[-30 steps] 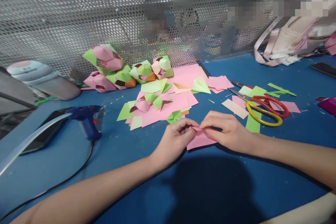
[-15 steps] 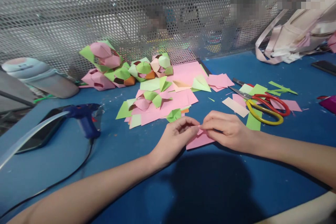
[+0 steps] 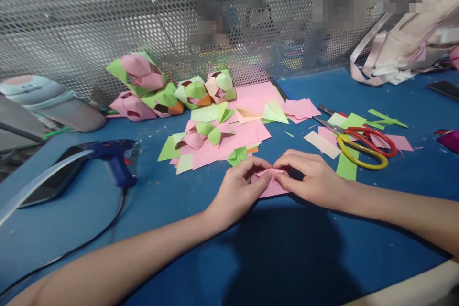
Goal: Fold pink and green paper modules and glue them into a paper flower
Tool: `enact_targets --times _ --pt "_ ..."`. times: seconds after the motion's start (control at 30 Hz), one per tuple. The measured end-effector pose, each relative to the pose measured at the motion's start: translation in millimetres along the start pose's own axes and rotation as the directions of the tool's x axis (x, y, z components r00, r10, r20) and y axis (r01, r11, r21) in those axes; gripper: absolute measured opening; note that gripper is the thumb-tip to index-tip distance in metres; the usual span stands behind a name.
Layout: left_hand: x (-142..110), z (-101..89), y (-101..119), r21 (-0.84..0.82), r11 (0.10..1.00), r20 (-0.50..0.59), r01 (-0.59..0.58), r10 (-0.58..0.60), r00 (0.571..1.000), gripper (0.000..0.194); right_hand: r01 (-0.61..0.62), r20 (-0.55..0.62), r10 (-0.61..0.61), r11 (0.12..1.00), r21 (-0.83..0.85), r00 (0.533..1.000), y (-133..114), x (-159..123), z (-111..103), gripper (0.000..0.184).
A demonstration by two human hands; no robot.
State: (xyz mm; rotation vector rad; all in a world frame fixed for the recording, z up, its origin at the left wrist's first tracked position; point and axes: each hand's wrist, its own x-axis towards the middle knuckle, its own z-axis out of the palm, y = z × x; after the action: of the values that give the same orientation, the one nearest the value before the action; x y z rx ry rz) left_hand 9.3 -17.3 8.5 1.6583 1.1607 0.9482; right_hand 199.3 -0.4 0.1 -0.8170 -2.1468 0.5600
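A small pink sheet of folded paper (image 3: 274, 188) sits at the middle of the blue table, between both hands. My left hand (image 3: 245, 184) grips its left side, thumb on the near face and fingers behind. On the right side, my right hand (image 3: 310, 174) pinches it the same way, and the fingertips of both hands almost meet at the top edge. Creased flaps show between the thumbs. Just beyond my left hand lies a folded green paper piece (image 3: 237, 156), beside a stack of pink sheets (image 3: 247, 136) with folded pieces on top.
Finished paper balls (image 3: 138, 74) lean by the perforated metal screen (image 3: 107, 19). A blue glue gun (image 3: 116, 162) with its cord lies left, near a phone (image 3: 53, 186) and a cup (image 3: 60, 105). Yellow-handled scissors (image 3: 373, 160), red-handled scissors (image 3: 389, 141) and paper scraps lie right. A bag (image 3: 405, 38) stands behind.
My right hand has shifted from covering the paper's top to pinching its right side, thumb in front. The paper has turned slightly, and its folded flaps now show.
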Motion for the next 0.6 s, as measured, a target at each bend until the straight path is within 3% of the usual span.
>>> enact_targets --times 0.27,0.6 --pt "1.1 0.2 -1.6 0.018 0.999 -0.031 0.033 -0.033 0.999 0.013 -0.154 0.018 0.154 0.988 0.025 0.988 -1.3 2.5 -1.5 0.007" --pt "2.0 0.7 3.4 0.061 0.997 0.012 0.049 -0.050 0.999 0.012 -0.125 -0.026 0.127 0.990 0.059 0.992 -0.8 1.7 -1.3 0.009"
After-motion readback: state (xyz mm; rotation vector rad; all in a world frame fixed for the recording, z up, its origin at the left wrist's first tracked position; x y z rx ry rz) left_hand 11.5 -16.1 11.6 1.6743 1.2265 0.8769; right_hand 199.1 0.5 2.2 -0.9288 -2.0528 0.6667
